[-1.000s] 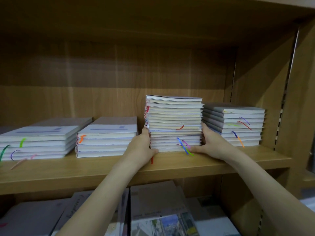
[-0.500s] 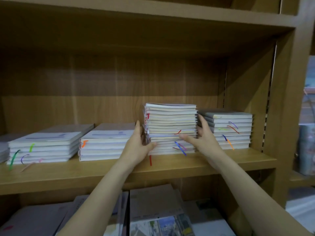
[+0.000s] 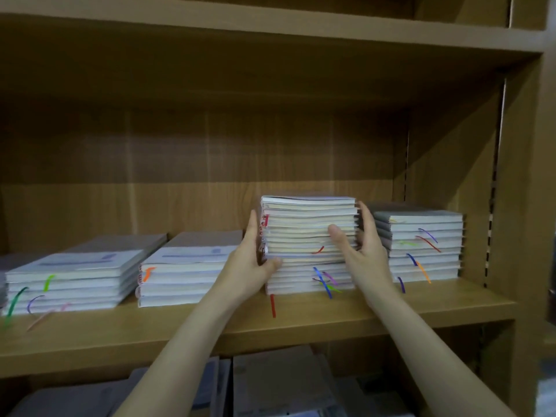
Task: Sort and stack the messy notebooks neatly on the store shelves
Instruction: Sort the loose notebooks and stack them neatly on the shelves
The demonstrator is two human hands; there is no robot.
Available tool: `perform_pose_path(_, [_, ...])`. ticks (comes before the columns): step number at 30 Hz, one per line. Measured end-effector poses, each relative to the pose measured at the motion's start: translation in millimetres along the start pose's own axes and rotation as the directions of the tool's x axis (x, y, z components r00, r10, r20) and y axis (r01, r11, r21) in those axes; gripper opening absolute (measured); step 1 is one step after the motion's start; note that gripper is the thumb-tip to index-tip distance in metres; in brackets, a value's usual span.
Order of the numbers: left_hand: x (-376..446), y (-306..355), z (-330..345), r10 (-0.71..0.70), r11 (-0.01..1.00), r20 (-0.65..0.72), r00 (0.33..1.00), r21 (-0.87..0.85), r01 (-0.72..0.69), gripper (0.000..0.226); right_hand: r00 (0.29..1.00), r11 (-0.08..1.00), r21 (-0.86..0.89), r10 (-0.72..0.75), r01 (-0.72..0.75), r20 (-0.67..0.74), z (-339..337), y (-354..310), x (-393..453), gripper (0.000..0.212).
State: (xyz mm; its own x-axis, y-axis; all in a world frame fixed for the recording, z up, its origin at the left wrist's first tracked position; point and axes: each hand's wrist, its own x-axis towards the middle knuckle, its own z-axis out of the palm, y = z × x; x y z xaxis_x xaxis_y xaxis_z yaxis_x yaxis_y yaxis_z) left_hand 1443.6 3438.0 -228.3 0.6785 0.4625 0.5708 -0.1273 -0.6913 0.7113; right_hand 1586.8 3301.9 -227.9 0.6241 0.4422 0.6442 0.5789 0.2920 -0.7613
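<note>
Your left hand [image 3: 251,266] lies flat against the left side of the tall notebook stack [image 3: 310,245], fingers straight, thumb on its front. The stack stands on the shelf [image 3: 301,323], long axis running back into it. Your right hand [image 3: 361,251] cups the right side, fingers spread. The gaps to the neighbouring piles [image 3: 421,245] are narrow; squaring looks like inward pressure only.

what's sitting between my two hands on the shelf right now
The tallest notebook stack sits between your left hand and right hand, in the head view.
</note>
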Motion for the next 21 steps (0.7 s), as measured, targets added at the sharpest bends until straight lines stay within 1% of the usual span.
perform_pose_path(2, [2.2,11.1,-0.3,0.041,0.995,-0.039,0.998,-0.091,-0.044,0.096,0.999,1.000,0.022,-0.004,0.005,-0.037,-0.3,-3.2,3.1,0.082])
perform_pose_path(4, [7.2,24.8,4.0,0.026,0.976,-0.125,0.992,-0.211,-0.052,0.089,0.999,0.999,0.039,-0.016,0.018,-0.050,1.6,-9.2,12.7,0.079])
perform_pose_path(5, [10.0,28.3,7.7,0.021,0.970,-0.167,0.986,-0.236,-0.061,0.083,0.998,0.999,0.036,-0.031,0.033,-0.048,4.5,-11.9,17.7,0.077])
perform_pose_path(7, [14.7,29.7,16.4,0.063,0.967,-0.236,0.970,-0.224,-0.118,0.069,0.991,0.993,-0.006,-0.117,0.117,-0.065,12.0,-13.5,23.0,0.070])
perform_pose_path(9, [20.1,24.4,23.4,0.087,0.960,-0.296,0.951,-0.229,-0.159,0.051,0.972,0.976,-0.081,-0.209,0.200,-0.108,16.9,-8.3,25.5,0.058])
perform_pose_path(11, [27.1,15.2,29.0,0.109,0.962,-0.342,0.934,-0.200,-0.185,0.037,0.956,0.961,-0.134,-0.259,0.241,-0.137,17.7,1.8,29.4,0.042])
perform_pose_path(13, [31.9,14.2,32.4,0.141,0.969,-0.377,0.915,-0.137,-0.205,0.028,0.941,0.945,-0.186,-0.300,0.270,-0.159,17.2,8.3,36.7,0.036])
perform_pose_path(15, [34.7,15.3,33.1,0.162,0.974,-0.387,0.908,-0.083,-0.209,0.021,0.929,0.934,-0.215,-0.326,0.287,-0.177,16.5,10.6,42.5,0.031])
perform_pose_path(16, [35.3,16.0,32.5,0.165,0.974,-0.378,0.911,-0.084,-0.212,0.021,0.928,0.932,-0.217,-0.329,0.290,-0.177,16.7,10.5,43.8,0.029])
perform_pose_path(18, [33.5,17.6,30.6,0.159,0.966,-0.347,0.924,-0.139,-0.218,0.026,0.935,0.938,-0.204,-0.316,0.282,-0.163,16.2,9.8,43.3,0.029])
perform_pose_path(21, [31.5,22.2,27.1,0.094,0.950,-0.299,0.949,-0.258,-0.176,0.032,0.949,0.957,-0.128,-0.279,0.262,-0.145,13.3,7.1,41.9,0.025])
